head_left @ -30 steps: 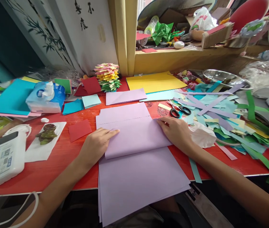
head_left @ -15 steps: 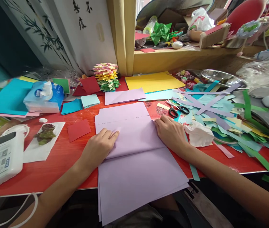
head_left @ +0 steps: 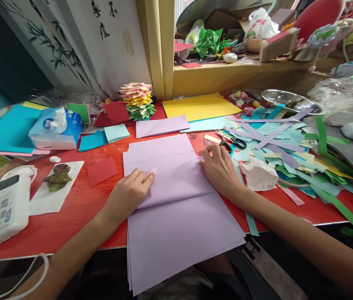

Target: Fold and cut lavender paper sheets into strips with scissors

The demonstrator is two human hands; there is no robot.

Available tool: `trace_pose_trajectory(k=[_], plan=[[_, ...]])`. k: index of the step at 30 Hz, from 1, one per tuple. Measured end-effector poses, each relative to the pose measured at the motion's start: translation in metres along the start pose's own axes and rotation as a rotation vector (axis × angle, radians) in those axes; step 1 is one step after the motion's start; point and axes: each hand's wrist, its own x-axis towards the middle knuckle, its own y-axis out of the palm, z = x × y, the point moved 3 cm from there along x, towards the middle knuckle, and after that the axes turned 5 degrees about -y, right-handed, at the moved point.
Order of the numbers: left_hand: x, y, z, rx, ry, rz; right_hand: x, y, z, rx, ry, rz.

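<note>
Fingers pinch lilac sheet's edge — flat.

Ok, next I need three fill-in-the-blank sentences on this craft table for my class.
The left hand and right hand rest on a folded lilac sheet on a table coloured ____.
The scissors lie nearest the ____ hand.
The tissue pack lies on the person's ____ side.
Missing words: red; right; left.

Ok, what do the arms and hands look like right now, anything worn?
The left forearm and right forearm are bare to the frame edge, no sleeves showing. The left hand and right hand have no gloves, and no ring, watch or bracelet is visible.
</note>
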Motion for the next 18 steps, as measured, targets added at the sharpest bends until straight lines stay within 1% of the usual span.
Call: trace_pose_trajectory(k=[2,4,7,11,14,18], plan=[[0.000,0.001,0.000,-0.013,-0.004,0.005,0.000,0.002,0.001,0.038,-0.090,0.034],[-0.001,0.001,0.000,-0.025,-0.007,0.008,-0.002,0.004,0.000,0.083,-0.142,0.060],[-0.001,0.002,0.001,-0.035,-0.006,0.006,-0.007,0.004,-0.001,0.156,-0.141,0.056],[-0.002,0.002,0.001,-0.031,-0.010,0.005,-0.013,-0.001,-0.003,0.256,-0.119,0.054],[-0.001,0.003,0.001,-0.040,-0.008,0.008,-0.018,-0.006,-0.005,0.298,-0.152,0.119],[0.001,0.003,0.005,-0.097,0.000,0.044,-0.025,-0.008,-0.009,0.341,-0.191,0.268]])
